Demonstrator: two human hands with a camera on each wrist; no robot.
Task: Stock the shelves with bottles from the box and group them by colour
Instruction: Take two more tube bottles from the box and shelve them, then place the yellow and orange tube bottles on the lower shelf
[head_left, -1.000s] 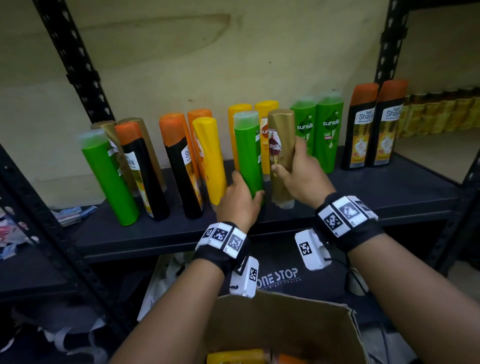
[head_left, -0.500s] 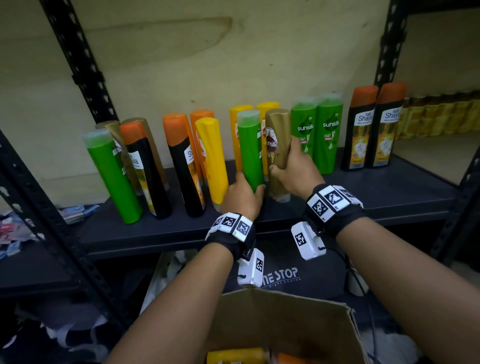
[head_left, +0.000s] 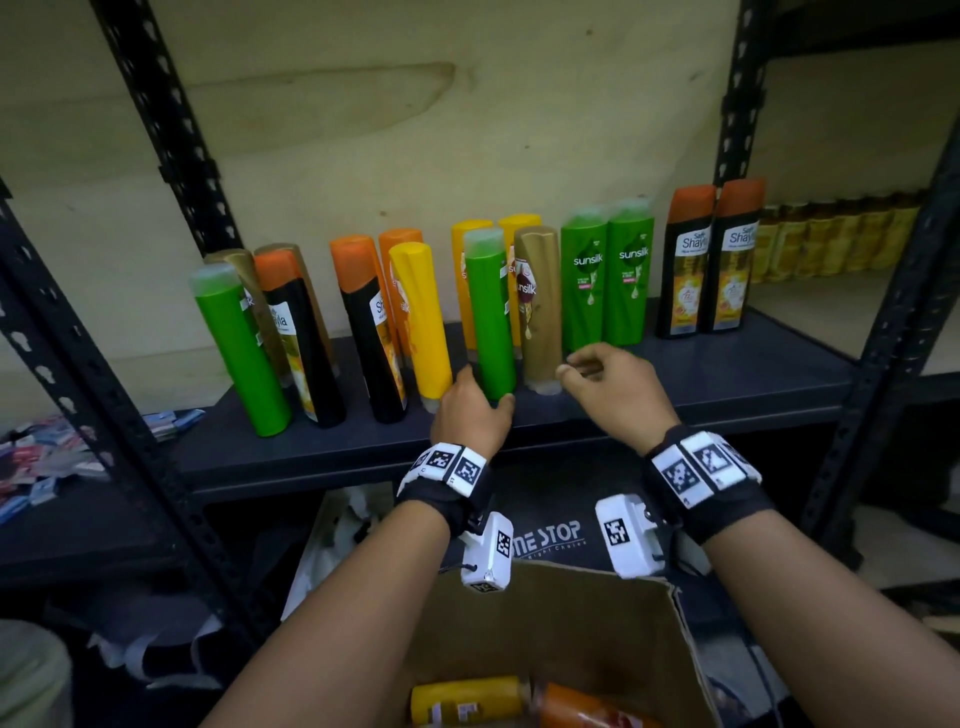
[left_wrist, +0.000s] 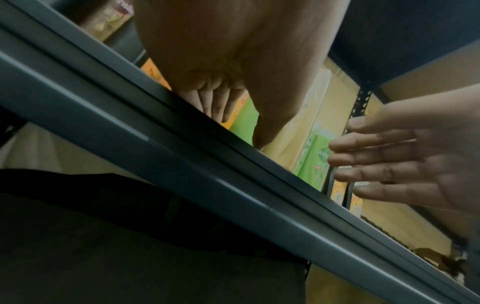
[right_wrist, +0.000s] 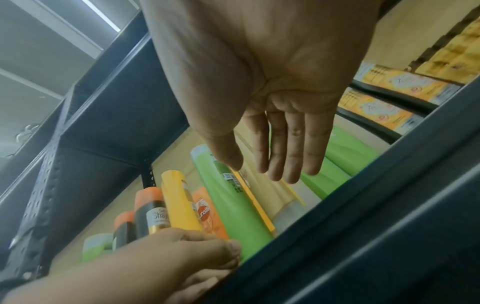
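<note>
Left hand (head_left: 470, 410) fingers grasp the green bottle (head_left: 488, 317); right hand (head_left: 615, 387) hovers, fingers released.

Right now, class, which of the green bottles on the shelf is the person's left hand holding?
The green bottle beside the gold bottle: the left hand grips its base. The other green ones stand untouched.

Head camera: faces forward and down at the shelf (head_left: 675, 384). Wrist cameras: close beneath its front edge, looking up; all share the bottles (head_left: 537, 306).
</note>
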